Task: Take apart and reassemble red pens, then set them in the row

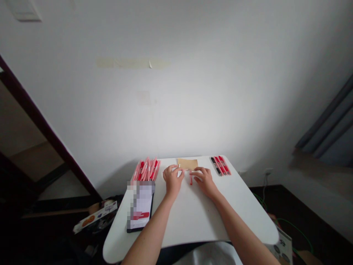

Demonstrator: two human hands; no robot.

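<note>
On the white table (pixel 193 217), a small red piece (pixel 191 179) lies between my hands — right hand (pixel 205 182) fingers parted close by it, left hand (pixel 173 181) curled — gripping or not, I can't tell.

Reference: counter (pixel 193 221). Toward its far side, pale item (pixel 179 166) at left hand (pixel 173 179) too small to identify; contact between right hand (pixel 205 183) and short red piece (pixel 191 179) unclear. On its left, phone (pixel 142 206) partly pixelated, text illegible. Beyond its right, box (pixel 285 244) partly hidden, curtain (pixel 331 125) cut off. Over its near edge, forearms (pixel 151 230) cut off.
</note>
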